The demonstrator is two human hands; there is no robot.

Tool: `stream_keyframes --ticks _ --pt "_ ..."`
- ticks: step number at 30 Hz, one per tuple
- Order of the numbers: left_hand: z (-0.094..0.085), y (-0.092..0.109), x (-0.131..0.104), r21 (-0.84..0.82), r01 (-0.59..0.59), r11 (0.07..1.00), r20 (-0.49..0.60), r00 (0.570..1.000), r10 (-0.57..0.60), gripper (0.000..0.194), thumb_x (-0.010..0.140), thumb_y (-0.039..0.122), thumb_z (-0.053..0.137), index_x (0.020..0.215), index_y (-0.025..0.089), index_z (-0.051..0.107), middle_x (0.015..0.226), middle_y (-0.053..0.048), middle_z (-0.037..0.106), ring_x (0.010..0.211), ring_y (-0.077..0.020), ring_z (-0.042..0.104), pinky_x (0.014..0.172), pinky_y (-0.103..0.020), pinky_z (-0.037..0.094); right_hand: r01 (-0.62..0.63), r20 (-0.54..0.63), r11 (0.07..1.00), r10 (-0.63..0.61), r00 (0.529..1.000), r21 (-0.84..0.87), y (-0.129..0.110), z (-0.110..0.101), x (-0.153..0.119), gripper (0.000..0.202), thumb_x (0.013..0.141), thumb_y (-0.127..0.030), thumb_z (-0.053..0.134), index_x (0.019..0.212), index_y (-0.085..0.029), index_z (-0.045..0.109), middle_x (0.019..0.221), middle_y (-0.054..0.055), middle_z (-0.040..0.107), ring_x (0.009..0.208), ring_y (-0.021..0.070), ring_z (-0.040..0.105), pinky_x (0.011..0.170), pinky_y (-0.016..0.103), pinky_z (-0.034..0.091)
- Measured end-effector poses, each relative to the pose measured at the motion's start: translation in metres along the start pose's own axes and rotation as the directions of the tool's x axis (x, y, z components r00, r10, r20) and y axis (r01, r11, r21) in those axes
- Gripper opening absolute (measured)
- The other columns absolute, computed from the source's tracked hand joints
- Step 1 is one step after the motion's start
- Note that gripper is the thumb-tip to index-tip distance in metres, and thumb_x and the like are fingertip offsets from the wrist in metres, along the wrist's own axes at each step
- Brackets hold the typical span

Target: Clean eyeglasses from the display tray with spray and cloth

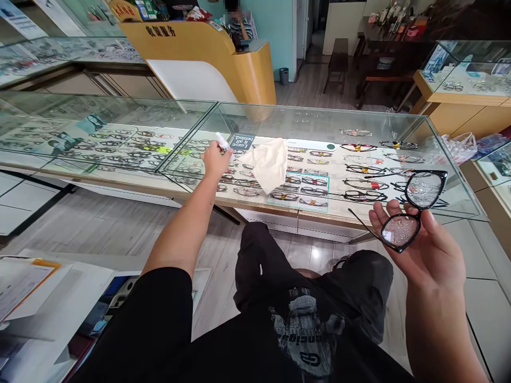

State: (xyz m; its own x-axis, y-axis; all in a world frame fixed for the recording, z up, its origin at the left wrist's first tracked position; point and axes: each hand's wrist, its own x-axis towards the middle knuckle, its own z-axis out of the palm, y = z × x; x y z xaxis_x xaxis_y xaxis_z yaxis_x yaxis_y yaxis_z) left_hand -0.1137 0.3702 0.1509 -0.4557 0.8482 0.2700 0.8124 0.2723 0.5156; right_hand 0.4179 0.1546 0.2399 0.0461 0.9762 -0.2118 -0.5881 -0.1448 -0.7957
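My right hand (427,250) grips a pair of black-framed eyeglasses (420,214) at the lower right, above the counter's front edge. Clear droplets cover both lenses, and the temples stick out to the left. Out over the glass counter top, my left hand (217,160) is closed around a small white spray bottle (222,141), its lower part hidden by the fingers. A cream cleaning cloth (268,164) lies loosely spread on the glass, just right of my left hand.
The glass display counter (319,113) spans the view, with rows of eyeglasses inside. A yellow service desk (199,45) stands beyond it, with a person (240,26) behind. White shelving with papers (59,298) is at my lower left; another display case (471,96) stands far right.
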Motion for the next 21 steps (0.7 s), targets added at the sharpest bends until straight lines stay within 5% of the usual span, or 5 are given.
stream_keyframes --ticks 8,11,14,18,21 --pt "0.003 0.004 -0.008 -0.060 0.019 0.998 -0.022 1.000 -0.020 0.038 0.096 0.035 0.069 0.126 0.012 0.061 0.125 -0.015 0.072 0.128 -0.0319 0.060 0.121 -0.056 0.030 -0.013 0.029 1.000 0.013 0.999 0.002 -0.001 -0.005 -0.001 0.017 0.094 -0.045 0.072 0.084 -0.032 0.073 0.110 0.002 0.078 0.134 0.0298 0.068 0.131 0.054 0.042" --pt "-0.001 0.016 -0.030 -0.087 -0.036 0.996 -0.212 0.977 0.017 0.057 0.092 0.034 0.073 0.141 0.015 0.052 0.144 -0.020 0.062 0.138 -0.0364 0.054 0.123 -0.056 0.032 -0.012 0.027 1.000 0.011 1.000 0.006 -0.001 -0.004 -0.001 0.016 0.093 -0.045 0.074 0.084 -0.031 0.073 0.108 0.002 0.078 0.132 0.0294 0.070 0.130 0.054 0.044" --pt "-0.006 0.043 -0.049 -0.074 -0.199 0.977 -0.419 0.895 0.151 0.063 0.096 0.032 0.067 0.152 0.018 0.042 0.160 -0.021 0.047 0.147 -0.0357 0.047 0.125 -0.053 0.034 -0.002 0.017 1.000 0.002 1.000 0.006 -0.001 -0.005 -0.002 0.016 0.092 -0.045 0.076 0.085 -0.031 0.073 0.106 0.003 0.078 0.129 0.0299 0.071 0.129 0.055 0.045" --pt "0.006 0.088 -0.033 -0.121 -0.403 0.907 -0.096 0.914 0.393 0.041 0.101 0.019 0.052 0.141 0.023 0.055 0.143 -0.012 0.062 0.134 -0.0268 0.061 0.119 -0.041 0.044 0.015 0.019 1.000 -0.015 1.000 0.019 0.000 -0.006 -0.005 0.017 0.092 -0.045 0.075 0.085 -0.031 0.073 0.105 0.002 0.077 0.123 0.0290 0.072 0.129 0.057 0.045" --pt "0.028 0.108 0.001 -0.073 -0.273 0.959 0.195 0.939 0.282 0.041 0.096 0.015 0.057 0.137 0.017 0.059 0.143 -0.014 0.066 0.132 -0.0235 0.062 0.119 -0.037 0.042 0.022 0.020 1.000 -0.022 1.000 0.011 0.000 -0.010 -0.011 0.016 0.092 -0.046 0.076 0.086 -0.032 0.074 0.106 0.002 0.077 0.123 0.0292 0.072 0.129 0.058 0.044"
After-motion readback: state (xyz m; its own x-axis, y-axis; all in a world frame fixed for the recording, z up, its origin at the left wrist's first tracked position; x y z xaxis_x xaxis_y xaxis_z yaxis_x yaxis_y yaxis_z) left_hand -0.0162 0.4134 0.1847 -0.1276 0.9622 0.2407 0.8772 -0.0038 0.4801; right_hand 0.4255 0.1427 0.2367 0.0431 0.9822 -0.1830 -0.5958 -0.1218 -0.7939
